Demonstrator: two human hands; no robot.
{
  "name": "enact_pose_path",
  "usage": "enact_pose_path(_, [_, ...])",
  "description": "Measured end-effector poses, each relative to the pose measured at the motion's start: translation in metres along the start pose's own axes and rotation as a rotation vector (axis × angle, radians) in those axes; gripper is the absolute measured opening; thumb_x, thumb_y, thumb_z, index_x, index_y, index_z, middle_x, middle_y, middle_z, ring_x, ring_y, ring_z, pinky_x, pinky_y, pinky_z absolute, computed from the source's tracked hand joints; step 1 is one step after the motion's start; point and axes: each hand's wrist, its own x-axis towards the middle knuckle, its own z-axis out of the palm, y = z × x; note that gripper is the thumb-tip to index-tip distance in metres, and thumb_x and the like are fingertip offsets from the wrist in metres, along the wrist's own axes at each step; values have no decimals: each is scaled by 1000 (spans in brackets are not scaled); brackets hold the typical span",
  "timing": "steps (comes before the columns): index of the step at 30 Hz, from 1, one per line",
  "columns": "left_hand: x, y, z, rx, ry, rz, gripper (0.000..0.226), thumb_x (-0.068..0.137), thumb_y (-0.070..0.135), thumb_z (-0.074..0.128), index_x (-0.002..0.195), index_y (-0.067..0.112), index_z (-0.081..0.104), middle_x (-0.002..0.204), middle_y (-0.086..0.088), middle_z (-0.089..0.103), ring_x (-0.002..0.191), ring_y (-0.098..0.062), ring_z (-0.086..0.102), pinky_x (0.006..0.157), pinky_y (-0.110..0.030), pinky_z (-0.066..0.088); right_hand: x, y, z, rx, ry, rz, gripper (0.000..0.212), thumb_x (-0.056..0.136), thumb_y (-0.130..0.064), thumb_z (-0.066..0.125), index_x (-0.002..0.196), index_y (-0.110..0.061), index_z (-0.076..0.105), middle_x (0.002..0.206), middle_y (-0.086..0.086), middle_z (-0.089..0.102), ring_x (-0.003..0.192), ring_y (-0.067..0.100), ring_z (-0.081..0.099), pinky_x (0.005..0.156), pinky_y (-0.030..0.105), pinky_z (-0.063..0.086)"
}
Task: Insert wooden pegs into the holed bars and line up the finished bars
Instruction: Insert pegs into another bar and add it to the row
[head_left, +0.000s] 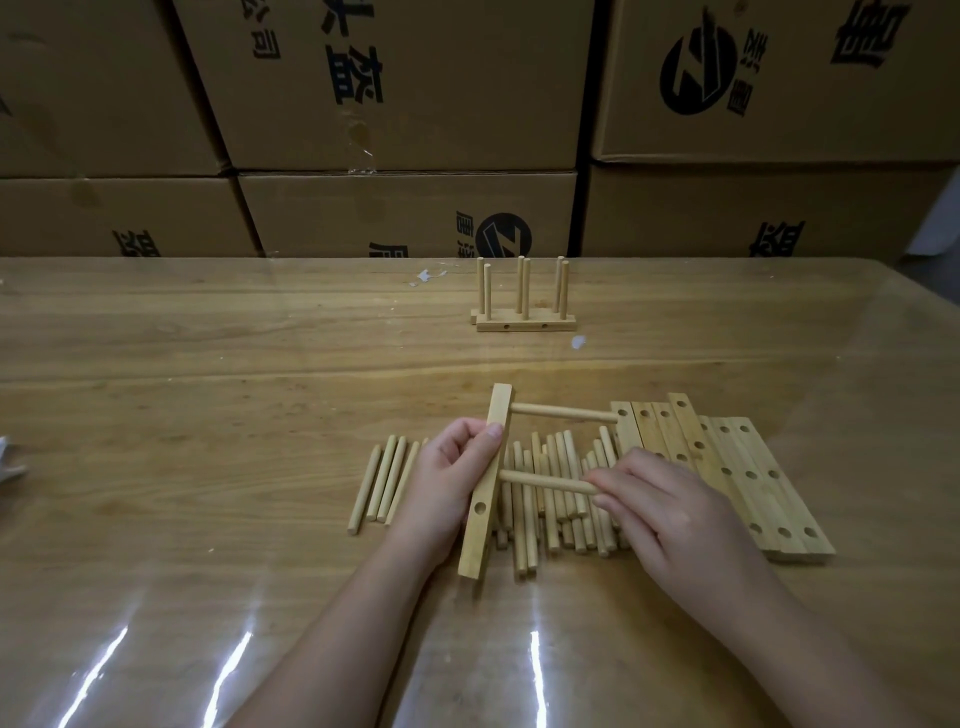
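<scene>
My left hand (451, 480) grips a holed wooden bar (485, 506), held on edge over the peg pile. One peg (563, 413) sticks out of the bar's top hole to the right. My right hand (670, 506) pinches a second peg (545, 482) whose left end meets the bar's middle hole. The bar's lowest hole is empty. Loose pegs (558, 499) lie in a heap under my hands, with a few more pegs (382, 480) to the left. Two finished bars (524, 322) with upright pegs stand side by side farther back.
A stack of unfilled holed bars (737, 467) lies flat to the right of the pile. The table (208, 415) is wood under a glossy clear cover. Cardboard boxes (395, 104) form a wall behind the table. A crumpled bit of plastic (8, 460) sits at the left edge.
</scene>
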Motion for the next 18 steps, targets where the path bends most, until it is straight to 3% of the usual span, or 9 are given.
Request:
enact_pose_path(6, [-2,2,1,20,12,10,19,75,48,69,77,29,69,72,3,70,61,-7,65,52,-21,51,-1,-1,3,84,-6,42,21,83,-12,56,96,-6,71,76,-1,60,61,11,55,48,26,49])
enact_pose_path(18, [-6,6,4,109,34,10,15,74,47,65,75,32,68,80,-7,63,66,-16,59,58,-26,52,-4,3,8,179,-118,164,19,87,-7,60,103,-12,70,79,-14,53,68,2,53,59,8,39])
